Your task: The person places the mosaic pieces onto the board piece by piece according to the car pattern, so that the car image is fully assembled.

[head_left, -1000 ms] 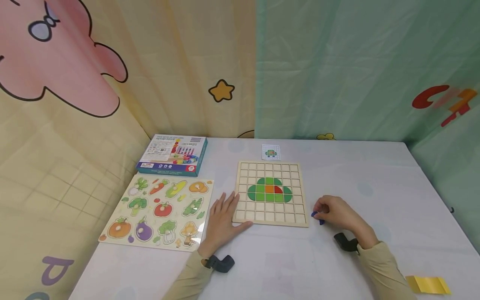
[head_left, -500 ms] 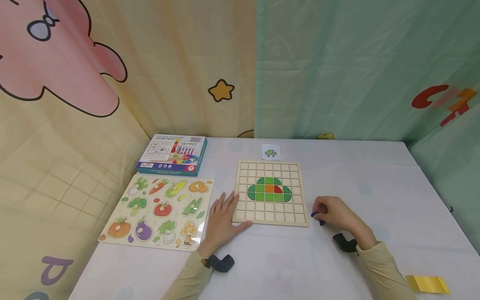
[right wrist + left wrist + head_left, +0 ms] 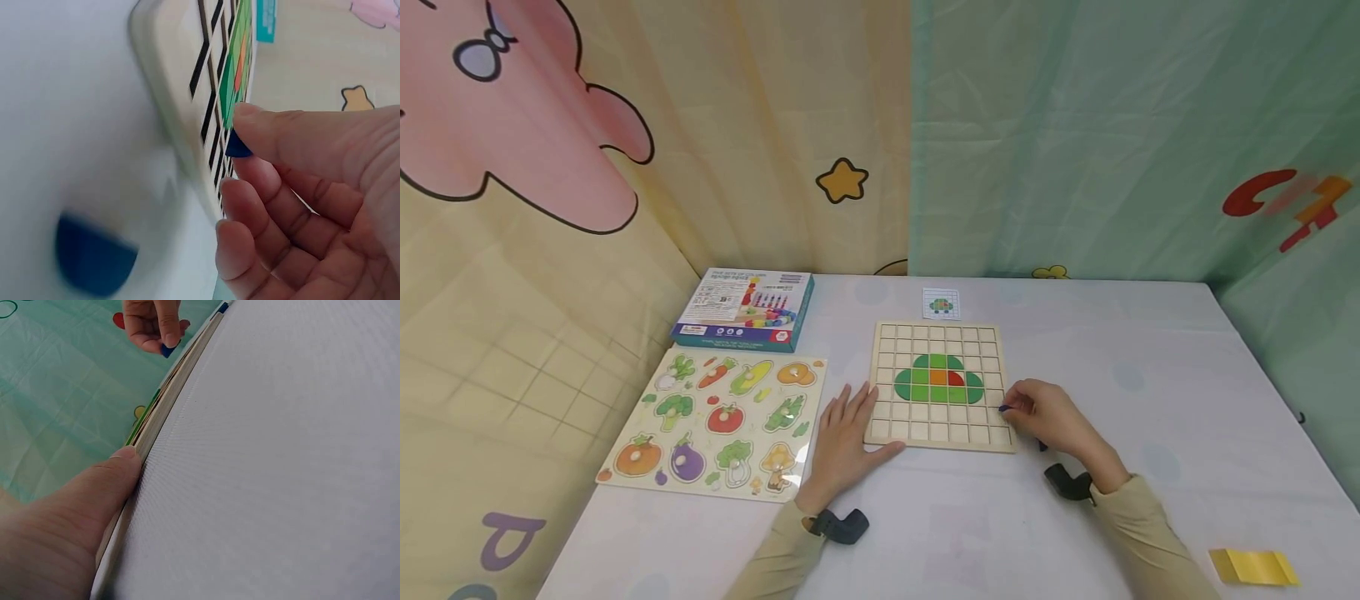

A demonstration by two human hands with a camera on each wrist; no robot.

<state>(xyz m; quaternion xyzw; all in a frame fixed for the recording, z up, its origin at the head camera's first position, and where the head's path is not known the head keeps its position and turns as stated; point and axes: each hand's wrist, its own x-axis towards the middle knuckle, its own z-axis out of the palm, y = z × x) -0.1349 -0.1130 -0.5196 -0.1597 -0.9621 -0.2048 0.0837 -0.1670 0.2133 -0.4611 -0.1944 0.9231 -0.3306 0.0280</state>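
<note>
My right hand [image 3: 1051, 417] pinches a small dark blue tile [image 3: 237, 147] between thumb and fingers, over the right rim of a wooden grid board [image 3: 940, 433]. Another blue tile [image 3: 94, 256], with a rounded side, lies on the table to the right of the board, partly under my right hand in the head view. Green, orange and red tiles [image 3: 938, 383] form a domed shape in the board's middle cells. With fingers spread, my left hand [image 3: 847, 446] rests against the board's left side, its thumb [image 3: 100, 487] touching the front edge.
A small pattern card [image 3: 941, 304] lies behind the board. To the left is a vegetable puzzle board [image 3: 711, 425], with a teal-sided box [image 3: 745, 308] behind it. A folded yellow paper [image 3: 1253, 567] lies at the front right.
My right hand has lifted a blue tile from the table and moved left to the board's right rim, leaving the other blue tile behind. My left hand has stayed put.
</note>
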